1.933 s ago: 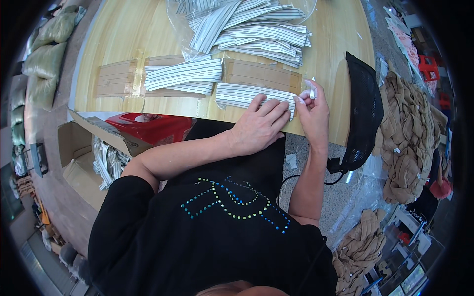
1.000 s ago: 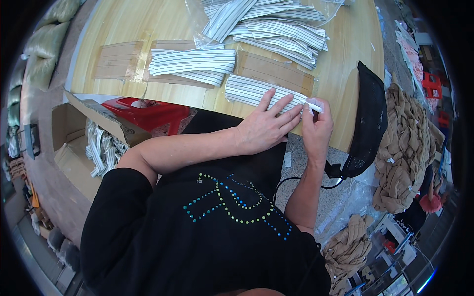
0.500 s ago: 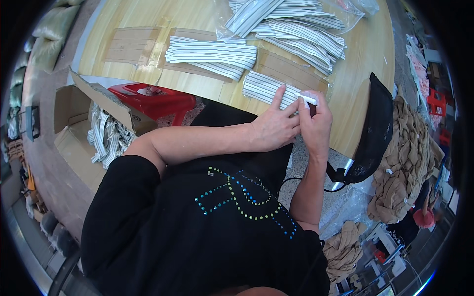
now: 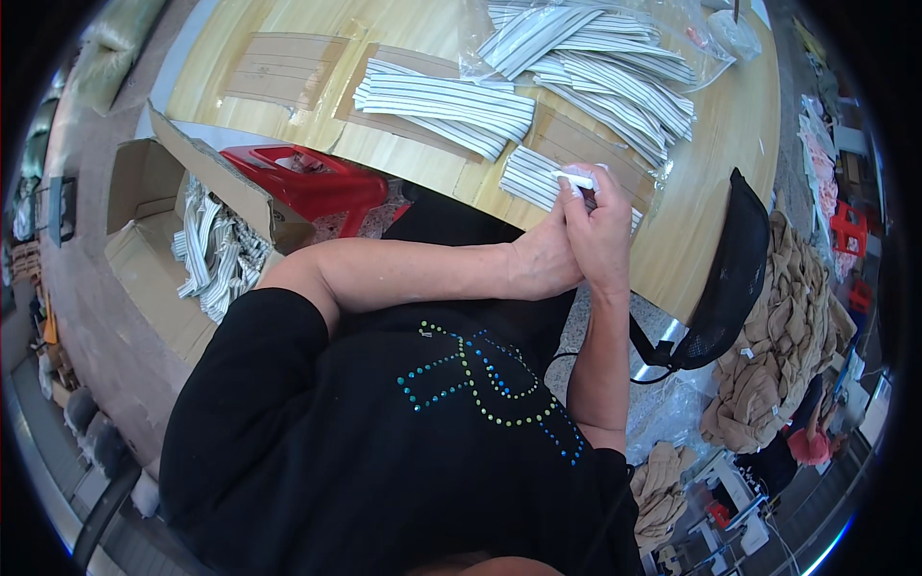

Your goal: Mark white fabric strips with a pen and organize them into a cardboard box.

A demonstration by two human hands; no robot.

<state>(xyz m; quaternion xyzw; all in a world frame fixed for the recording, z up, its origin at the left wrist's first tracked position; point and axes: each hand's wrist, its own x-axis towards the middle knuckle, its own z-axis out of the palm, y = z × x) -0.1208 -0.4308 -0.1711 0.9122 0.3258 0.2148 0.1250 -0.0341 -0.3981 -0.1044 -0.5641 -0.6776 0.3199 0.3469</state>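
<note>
Striped white-and-dark fabric strips lie flat at the table's near edge, partly over a piece of cardboard. Above them my right hand is closed around a short white stick, like a marker or chalk, held nearly level. My left hand rests low beside the strips and touches the right one. Its fingers are mostly hidden behind the right hand. Just left, more striped strips lie on a second cardboard piece. A larger pile of strips sits farther back.
A cardboard piece with ruled lines is taped to the table. Clear plastic lies at the back right. Left of me stand a red stool and an open carton with striped fabric. A black mesh chair back is at right.
My right hand has come slightly left with the white stick. My left hand, its fingers spread on the strips before, has drawn back behind it. The whole view has shifted slightly.
</note>
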